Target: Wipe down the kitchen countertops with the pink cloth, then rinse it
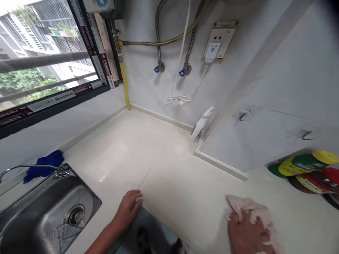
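Observation:
My right hand [247, 231] presses a pale pink cloth [251, 206] against the cream countertop [174, 183], at the lower right of the view. The cloth is bunched around and under the fingers, and parts of it stick out past them. At the counter's front edge rests my left hand [129, 204], with nothing in it. Its fingers are bent a little and slightly apart, beside a thin seam in the counter.
On the left is a steel sink [87, 192] with a faucet [31, 165] and a blue cloth [46, 164]. A white spray bottle [200, 125] stands in the back corner. Yellow-green [302, 164] and red [315, 181] containers are at right. A white cord [182, 53] hangs on the wall.

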`<act>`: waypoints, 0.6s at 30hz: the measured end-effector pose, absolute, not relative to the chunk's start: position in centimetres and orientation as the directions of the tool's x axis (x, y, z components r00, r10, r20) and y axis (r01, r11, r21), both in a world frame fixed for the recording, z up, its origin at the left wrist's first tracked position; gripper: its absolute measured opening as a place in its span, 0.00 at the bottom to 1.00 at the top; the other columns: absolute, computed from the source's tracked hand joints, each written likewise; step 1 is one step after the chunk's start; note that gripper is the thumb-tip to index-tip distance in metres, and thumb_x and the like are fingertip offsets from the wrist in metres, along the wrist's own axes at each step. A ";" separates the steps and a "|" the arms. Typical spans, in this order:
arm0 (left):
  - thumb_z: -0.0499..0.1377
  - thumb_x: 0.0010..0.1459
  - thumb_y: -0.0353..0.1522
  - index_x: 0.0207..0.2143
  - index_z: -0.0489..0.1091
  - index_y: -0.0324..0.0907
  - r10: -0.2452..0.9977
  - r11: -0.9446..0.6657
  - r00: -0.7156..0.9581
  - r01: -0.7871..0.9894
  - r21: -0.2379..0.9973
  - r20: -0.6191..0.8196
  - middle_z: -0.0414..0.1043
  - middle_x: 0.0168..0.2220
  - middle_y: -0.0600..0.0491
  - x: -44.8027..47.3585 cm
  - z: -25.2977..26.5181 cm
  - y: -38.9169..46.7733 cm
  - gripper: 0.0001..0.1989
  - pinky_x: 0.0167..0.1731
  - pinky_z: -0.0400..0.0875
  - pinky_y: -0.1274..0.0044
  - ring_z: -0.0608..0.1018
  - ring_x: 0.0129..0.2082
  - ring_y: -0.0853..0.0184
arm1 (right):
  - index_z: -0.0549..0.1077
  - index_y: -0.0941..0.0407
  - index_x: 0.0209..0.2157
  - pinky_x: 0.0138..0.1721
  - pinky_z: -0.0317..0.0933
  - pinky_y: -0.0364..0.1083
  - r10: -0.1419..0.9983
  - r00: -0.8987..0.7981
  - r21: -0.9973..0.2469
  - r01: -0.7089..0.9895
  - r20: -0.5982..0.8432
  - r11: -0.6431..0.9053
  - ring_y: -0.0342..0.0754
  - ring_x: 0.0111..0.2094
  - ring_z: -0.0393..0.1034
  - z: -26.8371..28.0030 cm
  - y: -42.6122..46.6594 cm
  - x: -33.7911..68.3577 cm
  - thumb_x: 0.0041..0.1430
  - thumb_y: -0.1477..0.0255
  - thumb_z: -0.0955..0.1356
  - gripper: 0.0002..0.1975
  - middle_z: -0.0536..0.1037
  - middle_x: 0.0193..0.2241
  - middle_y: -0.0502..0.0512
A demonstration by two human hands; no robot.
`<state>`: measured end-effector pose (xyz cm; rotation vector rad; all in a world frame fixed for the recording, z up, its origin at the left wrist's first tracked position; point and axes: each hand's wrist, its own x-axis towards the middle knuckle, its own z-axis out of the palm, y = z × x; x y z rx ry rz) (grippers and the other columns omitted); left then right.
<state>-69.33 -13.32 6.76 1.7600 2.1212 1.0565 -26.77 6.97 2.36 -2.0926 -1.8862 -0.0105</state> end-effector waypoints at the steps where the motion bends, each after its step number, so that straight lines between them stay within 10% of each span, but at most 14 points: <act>1: 0.52 0.67 0.38 0.47 0.74 0.46 0.907 0.066 -0.308 0.779 0.623 0.289 0.78 0.48 0.47 -69.9 6.6 -14.1 0.13 0.49 0.79 0.67 0.80 0.50 0.62 | 0.68 0.38 0.61 0.53 0.50 0.78 0.968 0.116 -0.233 0.970 0.222 -0.063 0.70 0.66 0.52 2.5 6.5 -30.0 0.63 0.62 0.59 0.25 0.62 0.66 0.59; 5: 0.53 0.67 0.38 0.46 0.74 0.48 0.879 0.121 -0.383 0.757 0.642 0.286 0.78 0.47 0.47 -71.5 5.2 -16.4 0.13 0.48 0.80 0.66 0.80 0.49 0.61 | 0.74 0.48 0.56 0.57 0.47 0.76 0.964 -0.203 -0.167 0.958 0.171 0.231 0.71 0.67 0.47 2.9 1.6 -42.8 0.64 0.67 0.60 0.22 0.63 0.65 0.64; 11: 0.52 0.67 0.40 0.43 0.75 0.47 0.855 0.064 -0.390 0.735 0.675 0.343 0.79 0.45 0.46 -71.1 4.6 -15.9 0.13 0.46 0.81 0.67 0.82 0.46 0.61 | 0.70 0.36 0.58 0.63 0.43 0.69 0.678 -0.735 -0.297 0.643 0.020 0.706 0.64 0.70 0.45 3.0 -2.9 -50.0 0.54 0.73 0.66 0.30 0.57 0.69 0.49; 18: 0.52 0.66 0.39 0.43 0.75 0.50 0.863 -0.067 -0.340 0.656 0.752 0.374 0.81 0.41 0.48 -70.3 2.3 -16.2 0.12 0.42 0.82 0.71 0.83 0.41 0.62 | 0.75 0.39 0.52 0.62 0.48 0.71 0.761 -0.640 -0.226 0.761 -0.109 0.608 0.63 0.69 0.49 3.9 4.7 -41.9 0.51 0.72 0.65 0.27 0.60 0.68 0.51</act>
